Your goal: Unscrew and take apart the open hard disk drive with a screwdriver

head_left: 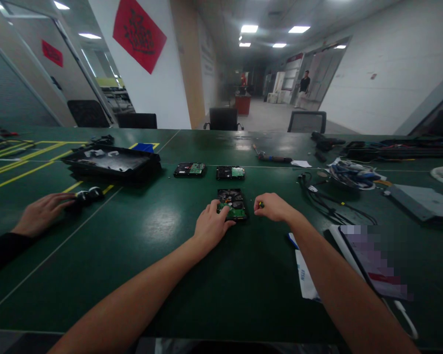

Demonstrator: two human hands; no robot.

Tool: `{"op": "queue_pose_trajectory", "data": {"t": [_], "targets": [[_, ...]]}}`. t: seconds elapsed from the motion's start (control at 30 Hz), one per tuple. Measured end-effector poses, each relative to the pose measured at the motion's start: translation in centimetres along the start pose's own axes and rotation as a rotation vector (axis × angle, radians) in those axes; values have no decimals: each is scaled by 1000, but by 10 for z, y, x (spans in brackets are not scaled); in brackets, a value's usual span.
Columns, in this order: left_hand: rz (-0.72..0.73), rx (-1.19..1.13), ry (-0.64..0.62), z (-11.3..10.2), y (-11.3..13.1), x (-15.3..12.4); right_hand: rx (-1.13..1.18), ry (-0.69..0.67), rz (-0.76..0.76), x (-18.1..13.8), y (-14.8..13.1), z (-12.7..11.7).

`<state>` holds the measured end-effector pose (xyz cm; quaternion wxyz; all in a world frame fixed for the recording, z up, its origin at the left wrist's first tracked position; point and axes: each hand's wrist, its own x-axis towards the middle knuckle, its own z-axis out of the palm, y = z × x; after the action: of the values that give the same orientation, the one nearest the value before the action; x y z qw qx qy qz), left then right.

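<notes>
A hard drive (231, 195) with a green circuit board lies on the green table in front of me. My left hand (212, 223) grips its near left side, fingertips over the board and thumb along the near edge. Just right of the drive, my right hand (275, 207) is closed around a small tool with a yellow-and-black handle end (261, 204); the rest of it is hidden by the fingers. Two more hard drives lie farther back, one on the left (189, 169) and one on the right (231, 172).
A black tray (112, 162) stands back left. Nearby, another person's hand (46, 211) touches a small black object (90, 194). To the right are black cables (327, 204), a bundle of wires (352, 173), a grey metal box (424, 201) and a white packet (305, 275). A long-handled tool (275, 158) lies behind.
</notes>
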<state>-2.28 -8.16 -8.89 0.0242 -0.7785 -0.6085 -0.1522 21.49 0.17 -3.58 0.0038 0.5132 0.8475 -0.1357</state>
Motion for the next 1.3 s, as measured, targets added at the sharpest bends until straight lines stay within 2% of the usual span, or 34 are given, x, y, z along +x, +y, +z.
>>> {"op": "queue_pose_trajectory", "data": {"t": [0.3,0.4,0.53,0.73,1.0,1.13,1.3], "targets": [[8,-38,11,5,-20,6,-32,104,213,-4,32,6],[23,-39,9,1,-18,4,28,73,220,-9,35,6],[-5,-34,11,-4,-1,4,105,14,225,-11,34,8],[-101,24,17,2,18,13,83,25,224,-5,33,15],[-139,61,53,7,13,10,33,57,221,4,37,19],[-172,73,33,3,6,5,21,81,255,9,43,24],[-140,27,8,1,-3,3,33,88,271,12,44,26]]}}
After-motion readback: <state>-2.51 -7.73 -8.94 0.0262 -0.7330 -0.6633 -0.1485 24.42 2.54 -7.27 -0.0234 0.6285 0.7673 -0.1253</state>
